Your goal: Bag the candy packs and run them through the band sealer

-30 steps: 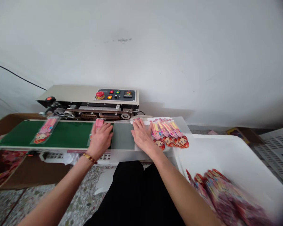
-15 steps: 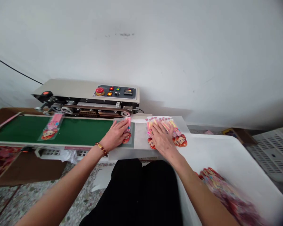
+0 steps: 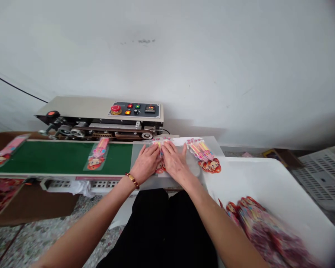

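Observation:
My left hand (image 3: pixel 147 162) lies flat, fingers spread, on the left side of a few small clear packets (image 3: pixel 161 169) printed with a cartoon head and pink and yellow strips. Touching the same packets from the right is my right hand (image 3: pixel 175 162), its fingers stretched out and thumb apart. Most of these packets are hidden under both hands. Beside my right hand, a fanned row of similar packets (image 3: pixel 205 152) rests on the pale sheet (image 3: pixel 216 143). On the green conveyor belt (image 3: pixel 58 156) lies a single packet (image 3: pixel 95 162), with another packet (image 3: pixel 5 152) at the far left.
Behind the belt stands a band sealing machine (image 3: pixel 100 111) with a red stop button and lit display. A heap of packets (image 3: pixel 265 230) covers part of the white table (image 3: pixel 268 175). A cardboard box (image 3: pixel 41 203) is below the belt; a white crate (image 3: pixel 321 182) stands right.
My right hand has moved left with some packets, leaving others on the sheet. The packet under my left hand has travelled left along the belt, as has the one ahead of it.

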Available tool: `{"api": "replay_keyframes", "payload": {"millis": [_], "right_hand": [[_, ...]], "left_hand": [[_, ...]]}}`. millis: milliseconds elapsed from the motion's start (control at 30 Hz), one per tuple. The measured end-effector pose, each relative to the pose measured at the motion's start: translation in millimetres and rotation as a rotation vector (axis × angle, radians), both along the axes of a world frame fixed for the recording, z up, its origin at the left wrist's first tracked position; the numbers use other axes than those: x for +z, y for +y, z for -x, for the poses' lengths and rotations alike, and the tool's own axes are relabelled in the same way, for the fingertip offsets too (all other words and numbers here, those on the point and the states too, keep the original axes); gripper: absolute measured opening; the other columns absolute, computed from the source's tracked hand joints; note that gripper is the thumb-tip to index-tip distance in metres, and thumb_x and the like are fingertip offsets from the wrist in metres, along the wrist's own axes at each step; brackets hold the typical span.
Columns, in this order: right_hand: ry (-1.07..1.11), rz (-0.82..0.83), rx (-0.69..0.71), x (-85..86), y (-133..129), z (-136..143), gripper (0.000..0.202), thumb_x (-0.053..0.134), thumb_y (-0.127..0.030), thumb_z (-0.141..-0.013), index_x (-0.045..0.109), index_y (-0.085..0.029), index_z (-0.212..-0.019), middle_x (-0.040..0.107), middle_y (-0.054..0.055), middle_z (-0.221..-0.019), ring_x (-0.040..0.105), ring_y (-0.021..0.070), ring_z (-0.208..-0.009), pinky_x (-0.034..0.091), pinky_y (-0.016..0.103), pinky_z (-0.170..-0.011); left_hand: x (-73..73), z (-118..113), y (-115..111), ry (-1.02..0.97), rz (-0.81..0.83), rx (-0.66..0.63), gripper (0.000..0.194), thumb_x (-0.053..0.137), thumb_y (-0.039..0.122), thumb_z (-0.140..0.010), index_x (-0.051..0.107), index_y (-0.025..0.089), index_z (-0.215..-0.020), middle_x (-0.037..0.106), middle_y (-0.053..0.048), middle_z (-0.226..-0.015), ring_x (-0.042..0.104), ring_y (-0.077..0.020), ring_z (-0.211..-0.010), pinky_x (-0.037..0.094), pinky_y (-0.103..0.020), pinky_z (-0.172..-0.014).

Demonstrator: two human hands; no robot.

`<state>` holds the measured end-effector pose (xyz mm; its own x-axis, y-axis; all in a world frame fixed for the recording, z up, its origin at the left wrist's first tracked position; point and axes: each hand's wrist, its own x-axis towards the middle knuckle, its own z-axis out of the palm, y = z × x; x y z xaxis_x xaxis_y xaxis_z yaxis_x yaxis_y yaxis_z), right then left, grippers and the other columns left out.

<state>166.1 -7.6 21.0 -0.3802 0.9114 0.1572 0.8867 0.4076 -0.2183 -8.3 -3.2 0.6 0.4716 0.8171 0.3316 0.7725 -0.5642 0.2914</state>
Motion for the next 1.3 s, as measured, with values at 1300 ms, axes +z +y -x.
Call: {"api": "replay_keyframes", "payload": {"millis": [1300], "right_hand": [[-0.035,-0.283,-0.235,-8.5,-32,-89,0.043,0.035,-0.03,-0.104,0.056,-0.022,-0.141,0.055,0.015,-0.148,0.042,0.0353,-0.141,0.003,0.073,-0.116]], "left_hand": [[-3.7,35,6,0.042,0.075,-0.008,0.04,0.045,0.021,-0.1,0.055,0.015,-0.138,0.053,-0.016,-0.151,0.044,-0.0281,-0.145,0.024,-0.057,-0.126]]}}
